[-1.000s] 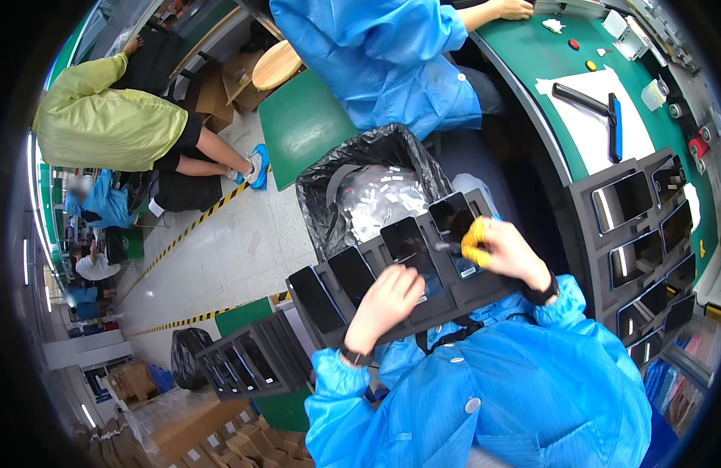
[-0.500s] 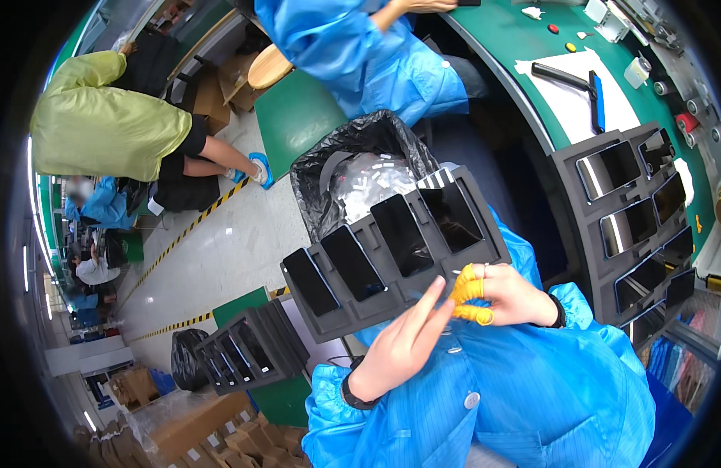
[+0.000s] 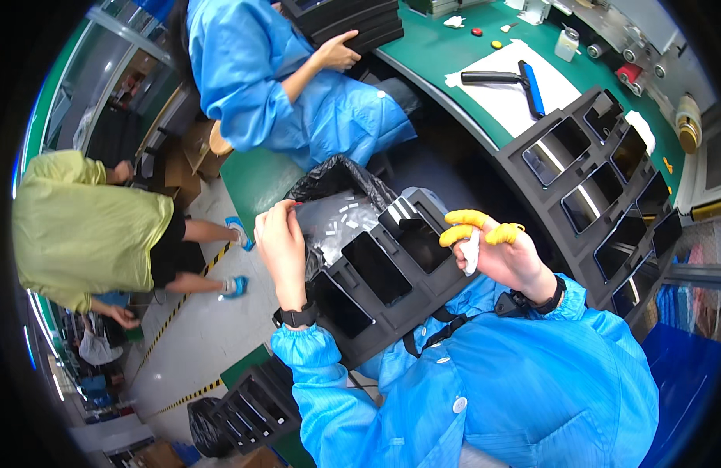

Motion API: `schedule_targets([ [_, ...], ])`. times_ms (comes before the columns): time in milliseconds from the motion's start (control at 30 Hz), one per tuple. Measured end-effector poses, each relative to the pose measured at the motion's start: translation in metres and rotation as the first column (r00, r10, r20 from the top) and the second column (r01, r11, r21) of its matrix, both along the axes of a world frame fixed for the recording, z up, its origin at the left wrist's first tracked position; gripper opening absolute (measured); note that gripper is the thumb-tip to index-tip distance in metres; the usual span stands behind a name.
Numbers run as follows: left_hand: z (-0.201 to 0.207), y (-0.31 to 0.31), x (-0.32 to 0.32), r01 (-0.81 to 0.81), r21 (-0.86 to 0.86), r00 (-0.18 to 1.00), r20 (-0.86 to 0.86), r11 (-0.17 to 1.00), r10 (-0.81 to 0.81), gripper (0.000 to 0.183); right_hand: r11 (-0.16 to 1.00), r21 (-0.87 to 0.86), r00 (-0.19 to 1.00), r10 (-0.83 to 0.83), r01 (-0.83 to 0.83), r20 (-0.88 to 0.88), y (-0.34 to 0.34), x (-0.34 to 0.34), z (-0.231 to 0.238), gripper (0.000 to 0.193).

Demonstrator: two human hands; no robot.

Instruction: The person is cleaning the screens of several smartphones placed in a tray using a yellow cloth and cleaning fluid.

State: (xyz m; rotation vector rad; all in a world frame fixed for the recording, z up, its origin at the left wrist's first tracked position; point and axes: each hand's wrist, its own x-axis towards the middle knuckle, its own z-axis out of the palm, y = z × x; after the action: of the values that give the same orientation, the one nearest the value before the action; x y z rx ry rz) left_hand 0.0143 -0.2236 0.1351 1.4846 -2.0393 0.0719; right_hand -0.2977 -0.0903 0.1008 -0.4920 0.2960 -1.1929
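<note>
Far left, person in yellow-green jacket (image 3: 95,222). Left hand (image 3: 281,249) raised at left end of dark tray (image 3: 419,303), fingers bent together; can't tell if gripping. Black-lined bin (image 3: 345,178) behind tray, lower part hidden. Tray holds three visible phones (image 3: 376,269), leftmost partly behind left wrist. Right hand (image 3: 497,253) pinches white wipe (image 3: 470,251), fingers yellow-capped. Second tray (image 3: 541,199) of phones, far right.

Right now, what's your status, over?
Right hand holding white wipe. Smartphones seated in black tray. Left hand beside tray, blue sleeve hiding one corner.
</note>
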Motion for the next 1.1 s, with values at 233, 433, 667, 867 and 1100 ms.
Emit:
schedule_targets([
  [233,-0.026,0.013,-0.009,0.144,0.048,0.984,0.103,0.988,-0.149,0.017,0.999,0.027,0.952,-0.030,0.040,-0.304,0.006,0.018,0.011,0.058],
  [433,0.033,0.095,-0.083,0.602,0.217,0.780,-0.366,0.769,-0.507,0.028,0.995,-0.096,0.880,-0.081,0.040,-0.468,0.010,0.027,0.016,0.052],
  [667,0.016,0.106,-0.100,0.681,0.154,0.696,-0.442,0.716,-0.566,0.019,0.977,-0.199,0.682,-0.200,0.080,-0.703,0.025,0.023,0.033,0.042],
  [867,0.015,0.094,-0.127,0.811,0.163,0.565,-0.468,0.562,-0.680,0.013,0.900,-0.429,0.242,-0.434,0.074,-0.868,0.042,-0.015,0.062,0.018],
  [1100,0.021,0.079,-0.166,0.839,0.237,0.532,-0.542,0.489,-0.651,0.013,0.949,-0.198,0.365,-0.279,0.243,-0.888,0.014,-0.104,0.100,0.025],
])
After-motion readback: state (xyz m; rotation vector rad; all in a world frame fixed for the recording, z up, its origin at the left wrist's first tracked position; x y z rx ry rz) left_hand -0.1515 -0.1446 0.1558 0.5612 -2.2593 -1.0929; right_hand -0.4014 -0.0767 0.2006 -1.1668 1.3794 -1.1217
